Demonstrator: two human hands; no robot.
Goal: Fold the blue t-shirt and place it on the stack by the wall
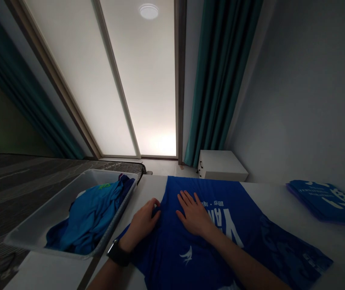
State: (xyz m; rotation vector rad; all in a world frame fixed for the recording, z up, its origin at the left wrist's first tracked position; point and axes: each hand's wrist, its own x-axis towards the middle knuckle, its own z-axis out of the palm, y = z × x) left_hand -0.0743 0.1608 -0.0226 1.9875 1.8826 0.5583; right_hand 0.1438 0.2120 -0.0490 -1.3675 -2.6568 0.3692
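Note:
A blue T-shirt [172, 237] with white lettering and a small white bird-like mark lies spread on the white table [269, 197]. My right hand [192, 213] rests flat on the shirt, fingers spread, beside the lettering. At the shirt's left edge, my left hand [144, 221], with a dark watch on its wrist, has curled fingers closed on the fabric; its fingertips are partly hidden. One sleeve [296, 249] with a darker pattern stretches to the lower right. The shirt's lower part runs out of view, and my right forearm covers some of the print.
Left of the shirt stands a translucent plastic bin [30, 229] holding crumpled blue clothes [94, 213]. A folded blue shirt stack [326, 199] lies at the table's right. Beyond are a white cabinet [222, 163], teal curtains [217, 80] and frosted sliding doors [148, 80]. A dark mattress [9, 193] is at left.

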